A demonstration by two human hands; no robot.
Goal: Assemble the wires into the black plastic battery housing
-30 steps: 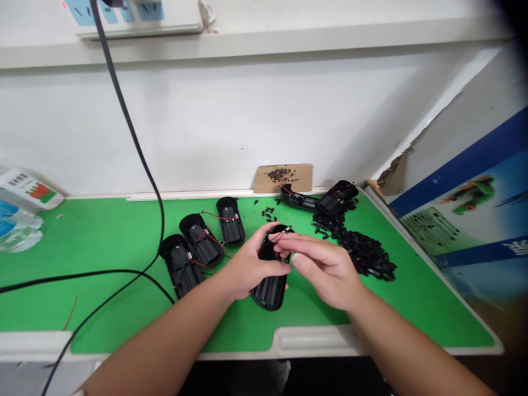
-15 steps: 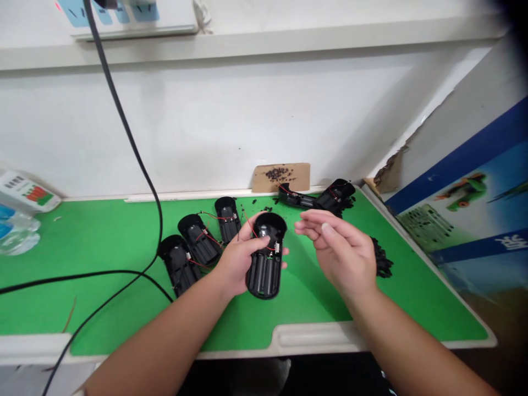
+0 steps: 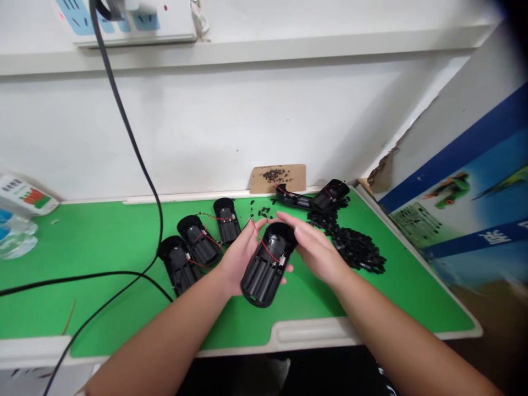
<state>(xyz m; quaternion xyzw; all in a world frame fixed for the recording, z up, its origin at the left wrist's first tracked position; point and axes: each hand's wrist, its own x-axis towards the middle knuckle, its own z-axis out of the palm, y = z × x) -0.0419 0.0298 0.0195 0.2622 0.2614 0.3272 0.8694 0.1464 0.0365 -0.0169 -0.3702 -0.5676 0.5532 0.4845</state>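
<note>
My left hand (image 3: 238, 258) cradles a black oval plastic shell (image 3: 266, 265) from beneath, its open inside facing up, with a red wire crossing it. My right hand (image 3: 315, 250) rests against the shell's far right end, fingers stretched toward it. Three similar black shells (image 3: 198, 247) with red wires lie in a row on the green mat (image 3: 103, 247) just left of my hands. A pile of small black parts (image 3: 355, 250) sits right of my right hand.
Two more black shells (image 3: 315, 199) lie at the mat's back edge near a cardboard piece (image 3: 277, 177) with dark bits on it. A black cable (image 3: 124, 118) hangs from a wall power strip (image 3: 132, 19) and runs across the mat. A printed box (image 3: 466, 209) stands right.
My right hand came back from the raised position to the shell's end. The shell has tilted, its near end swinging left and lower in my left hand.
</note>
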